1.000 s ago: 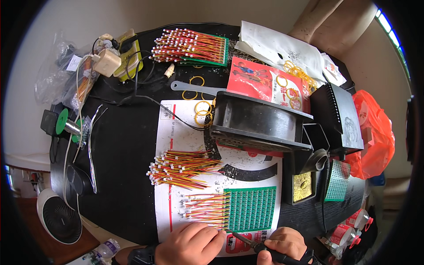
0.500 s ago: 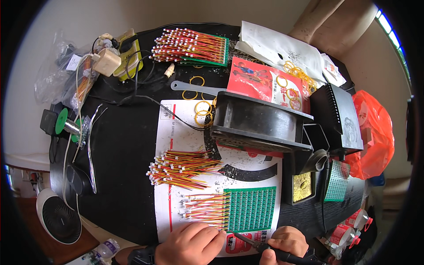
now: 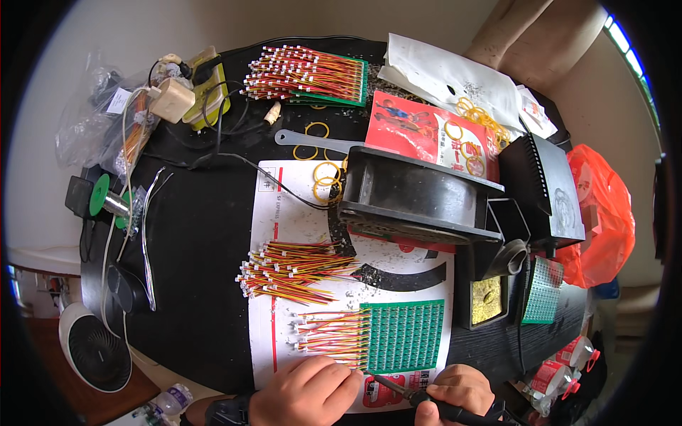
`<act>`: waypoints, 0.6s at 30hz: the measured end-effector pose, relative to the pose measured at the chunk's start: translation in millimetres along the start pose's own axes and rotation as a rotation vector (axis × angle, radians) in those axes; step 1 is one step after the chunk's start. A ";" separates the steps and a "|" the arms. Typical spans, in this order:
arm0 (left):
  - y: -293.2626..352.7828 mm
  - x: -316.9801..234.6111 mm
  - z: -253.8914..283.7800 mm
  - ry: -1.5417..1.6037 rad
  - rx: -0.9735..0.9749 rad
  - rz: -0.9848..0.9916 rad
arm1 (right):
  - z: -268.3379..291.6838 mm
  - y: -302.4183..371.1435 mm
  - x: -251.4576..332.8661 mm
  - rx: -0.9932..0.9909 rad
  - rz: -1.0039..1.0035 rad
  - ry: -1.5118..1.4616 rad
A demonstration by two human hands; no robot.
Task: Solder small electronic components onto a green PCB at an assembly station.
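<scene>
Beside the lower left corner of a green circuit board panel (image 3: 405,337), my left hand (image 3: 309,392) is closed in a pinch. Its fingers hide whatever is between them. My right hand (image 3: 458,394) grips a soldering iron (image 3: 419,398) by its black handle, and the iron's tip points left to that corner, close to the left fingertips. A row of red and yellow wires (image 3: 334,334) with white connectors runs out from the panel's left edge. Behind it lies a loose bundle of the same wires (image 3: 295,270). Panel and bundle rest on a white printed sheet (image 3: 261,213).
A black fan (image 3: 423,195) stands behind the panel. To the right are the soldering stand with yellow sponge (image 3: 486,302), a black box unit (image 3: 543,188) and another green panel (image 3: 543,290). Wired panels (image 3: 312,74) are stacked far back; a solder spool (image 3: 106,199) is at left.
The soldering iron has shifted slightly left, bringing its tip nearer the panel's corner and my left fingertips. My left hand has barely moved.
</scene>
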State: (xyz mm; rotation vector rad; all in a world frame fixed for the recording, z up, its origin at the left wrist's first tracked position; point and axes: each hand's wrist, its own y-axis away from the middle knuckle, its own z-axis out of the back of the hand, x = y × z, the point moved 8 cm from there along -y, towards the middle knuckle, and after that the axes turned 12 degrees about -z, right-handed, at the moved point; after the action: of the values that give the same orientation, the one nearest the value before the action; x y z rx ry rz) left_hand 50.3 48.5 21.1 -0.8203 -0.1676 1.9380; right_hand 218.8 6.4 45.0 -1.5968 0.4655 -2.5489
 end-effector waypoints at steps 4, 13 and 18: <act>-0.2 -0.9 1.2 0.001 -0.005 -0.001 | 0.6 0.5 0.9 0.008 0.000 0.009; -0.7 -2.5 -0.5 0.004 0.021 -0.023 | 0.2 0.1 2.4 0.027 0.016 0.012; 1.0 -1.6 -1.7 -0.002 0.022 -0.026 | 7.1 8.8 -0.8 -0.019 0.056 -0.096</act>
State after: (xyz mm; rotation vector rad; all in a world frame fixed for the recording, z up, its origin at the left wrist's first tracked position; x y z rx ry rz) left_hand 51.1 46.3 20.1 -0.7985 -0.1574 1.9129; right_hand 224.8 -3.2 44.5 -1.6791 0.5185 -2.4214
